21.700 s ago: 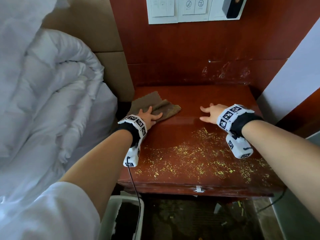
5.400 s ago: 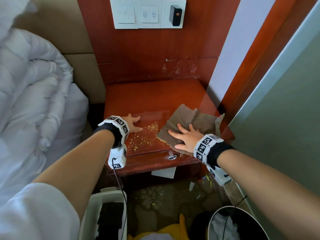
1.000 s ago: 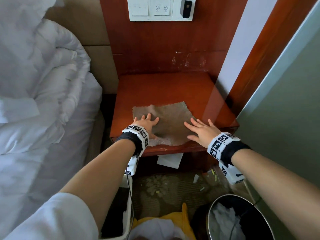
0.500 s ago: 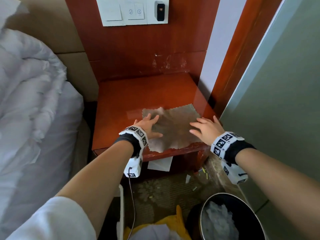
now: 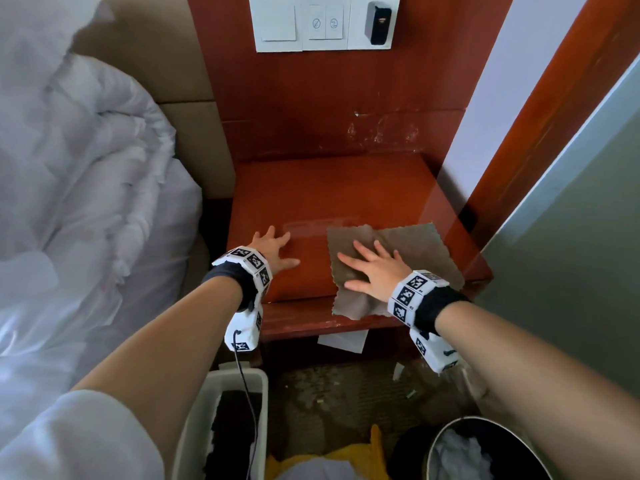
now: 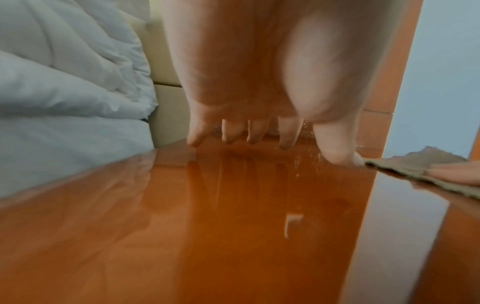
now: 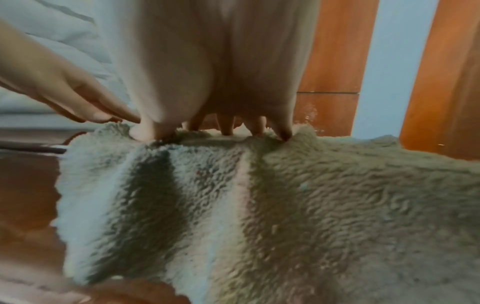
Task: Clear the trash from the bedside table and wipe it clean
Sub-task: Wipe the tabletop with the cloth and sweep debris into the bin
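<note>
A red-brown bedside table [image 5: 329,195] has a glossy top with no crumbs showing. A grey-brown fleecy cloth [image 5: 415,247] lies spread on its front right part, one corner hanging over the front edge. My right hand [image 5: 374,268] presses flat on the cloth with fingers spread; the right wrist view shows the fingertips [image 7: 228,127] sunk into the cloth [image 7: 285,205]. My left hand [image 5: 273,247] rests flat on the bare wood near the front left, beside the cloth. In the left wrist view its fingers [image 6: 249,131] touch the tabletop [image 6: 207,226], the cloth's edge [image 6: 405,168] at right.
A white duvet [image 5: 69,202] fills the left. On the floor stand a white bin [image 5: 201,427], a round dark bin with white paper [image 5: 460,452], a yellow item [image 5: 346,459] and scattered scraps [image 5: 398,370]. A switch panel [image 5: 322,22] sits on the wall above.
My left hand has come off the cloth and now lies on bare wood to its left. My right hand has moved fully onto the cloth, which has slid a little right.
</note>
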Demonstrator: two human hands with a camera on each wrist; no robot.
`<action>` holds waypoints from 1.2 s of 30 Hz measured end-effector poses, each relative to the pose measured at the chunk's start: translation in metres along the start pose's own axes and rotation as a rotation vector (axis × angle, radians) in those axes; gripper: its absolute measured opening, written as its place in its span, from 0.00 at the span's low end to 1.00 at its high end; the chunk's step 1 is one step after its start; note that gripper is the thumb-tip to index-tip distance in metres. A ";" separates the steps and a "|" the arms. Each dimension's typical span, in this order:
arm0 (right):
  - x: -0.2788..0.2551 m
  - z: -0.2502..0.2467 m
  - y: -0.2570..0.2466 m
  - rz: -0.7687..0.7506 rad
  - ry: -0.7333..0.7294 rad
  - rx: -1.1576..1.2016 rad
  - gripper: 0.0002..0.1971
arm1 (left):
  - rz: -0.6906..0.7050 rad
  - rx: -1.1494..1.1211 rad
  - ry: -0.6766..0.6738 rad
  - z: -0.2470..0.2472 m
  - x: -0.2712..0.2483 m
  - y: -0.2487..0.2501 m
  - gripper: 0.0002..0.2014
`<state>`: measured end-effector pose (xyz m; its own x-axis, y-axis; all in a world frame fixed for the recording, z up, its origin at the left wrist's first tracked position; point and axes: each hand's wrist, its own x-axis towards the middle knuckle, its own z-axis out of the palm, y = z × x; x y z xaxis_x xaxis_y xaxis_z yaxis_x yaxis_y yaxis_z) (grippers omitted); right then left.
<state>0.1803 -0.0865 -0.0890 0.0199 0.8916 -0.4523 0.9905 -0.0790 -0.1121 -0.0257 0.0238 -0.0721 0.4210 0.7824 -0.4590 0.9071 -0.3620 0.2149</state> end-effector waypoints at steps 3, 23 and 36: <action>-0.001 -0.005 0.025 0.085 0.001 0.059 0.31 | 0.012 0.002 -0.024 -0.006 0.016 0.015 0.39; 0.069 -0.067 0.122 0.373 -0.042 0.125 0.34 | 0.008 0.167 -0.128 -0.040 0.133 0.049 0.54; 0.116 -0.095 0.136 0.354 -0.049 0.112 0.34 | 0.013 0.215 -0.134 -0.061 0.165 0.059 0.53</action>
<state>0.3307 0.0484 -0.0724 0.3489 0.7781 -0.5223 0.9025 -0.4292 -0.0365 0.0971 0.1622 -0.0820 0.4160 0.7078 -0.5709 0.8751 -0.4822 0.0398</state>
